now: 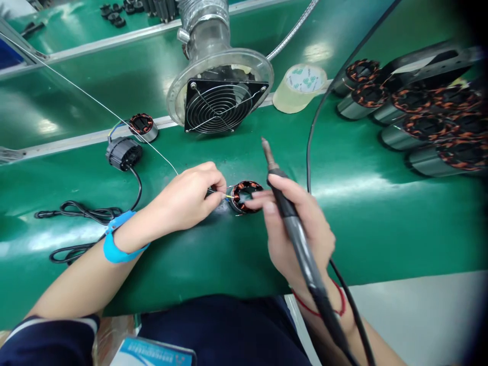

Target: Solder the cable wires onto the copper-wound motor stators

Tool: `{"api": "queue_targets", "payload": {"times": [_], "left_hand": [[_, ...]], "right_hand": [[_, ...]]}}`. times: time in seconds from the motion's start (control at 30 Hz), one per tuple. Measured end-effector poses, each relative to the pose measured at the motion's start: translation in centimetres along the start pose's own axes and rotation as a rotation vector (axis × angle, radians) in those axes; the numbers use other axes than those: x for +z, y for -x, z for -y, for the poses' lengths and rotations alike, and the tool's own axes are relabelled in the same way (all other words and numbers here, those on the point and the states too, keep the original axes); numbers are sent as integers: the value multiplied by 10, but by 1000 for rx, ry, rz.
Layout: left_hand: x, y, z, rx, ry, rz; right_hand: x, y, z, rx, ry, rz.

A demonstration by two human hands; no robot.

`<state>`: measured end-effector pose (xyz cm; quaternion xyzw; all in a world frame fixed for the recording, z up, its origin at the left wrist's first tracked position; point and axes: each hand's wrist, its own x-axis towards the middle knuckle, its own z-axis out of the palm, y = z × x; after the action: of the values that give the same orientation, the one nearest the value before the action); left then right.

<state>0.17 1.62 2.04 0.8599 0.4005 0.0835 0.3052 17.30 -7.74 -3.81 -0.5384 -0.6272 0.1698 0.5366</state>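
Note:
In front of me a motor stator point(244, 198) with copper windings lies on the green bench. My left hand point(200, 195) is closed in a pinch at its left side, on thin insulated wires point(229, 196), one of them yellow, that reach the stator. A fine pale solder wire point(152, 146) comes down from the upper left to this hand. My right hand point(297, 223) is wrapped round a soldering iron point(293, 223), its tip pointing up and away from the stator. Fingers of this hand stretch to the stator's right edge; whether they touch it I cannot tell.
A fume extractor fan point(224, 104) hangs behind the stator, with a tape roll point(295, 94) to its right. Several stators point(415, 132) stand at the right. At left are another stator point(144, 127), a grey motor end cap point(124, 152) and a coiled black cable point(84, 213).

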Motion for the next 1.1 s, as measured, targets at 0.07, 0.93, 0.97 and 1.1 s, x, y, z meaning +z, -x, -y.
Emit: {"api": "queue_targets", "payload": {"times": [0.07, 0.93, 0.97, 1.1], "left_hand": [[0, 1, -1, -34, 4, 13], [17, 24, -10, -46, -88, -157], [17, 25, -10, -45, -85, -160], [21, 28, -10, -33, -93, -175]], "right_hand": [[-7, 8, 2, 17, -13, -39], [-24, 41, -7, -88, -188, 37], [-24, 42, -7, -78, -190, 34], [-22, 44, -8, -83, -201, -6]]}}
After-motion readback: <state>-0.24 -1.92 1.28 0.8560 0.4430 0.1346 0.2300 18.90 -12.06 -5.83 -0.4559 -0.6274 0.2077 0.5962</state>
